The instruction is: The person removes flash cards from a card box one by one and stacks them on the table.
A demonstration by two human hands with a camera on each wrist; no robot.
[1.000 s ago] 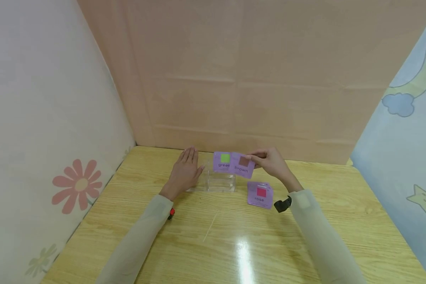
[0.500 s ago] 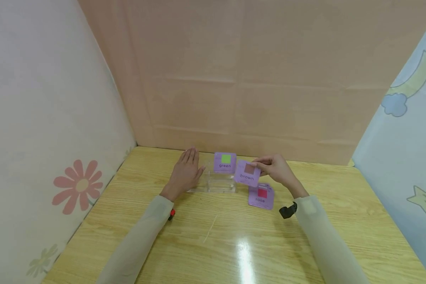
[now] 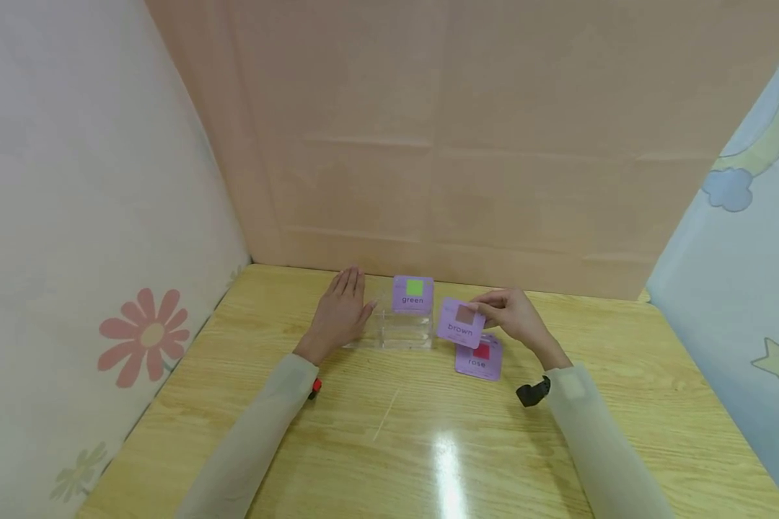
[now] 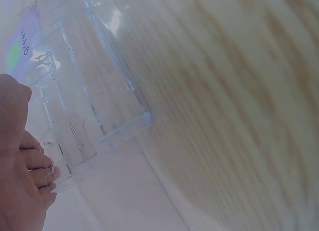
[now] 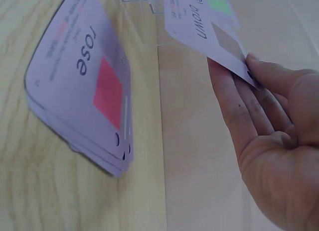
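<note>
Between thumb and fingers, my right hand [image 3: 514,317] pinches a purple card [image 3: 456,329] printed "brown" by its right edge. That card hovers beside a stack of purple cards with "rose" [image 3: 478,364] on top, and covers the stack's upper left corner in the head view. A tiered clear plastic stand [image 3: 405,331] stands left of it. In the stand's back tier leans a purple card labelled "green" [image 3: 412,301]. My left hand [image 3: 339,313] rests at the stand's left side, fingers straight and pointing away from me; the left wrist view shows the stand [image 4: 94,91] against those fingers.
The wood-grain table [image 3: 389,447] spreads out in front of the stand. Behind it rises a brown paper backdrop [image 3: 467,144]. Patterned walls border both sides, with a red flower [image 3: 149,336] on the left one.
My right hand has moved right and toward me with the brown card, away from the green card and closer to the rose stack. The left hand stays in place.
</note>
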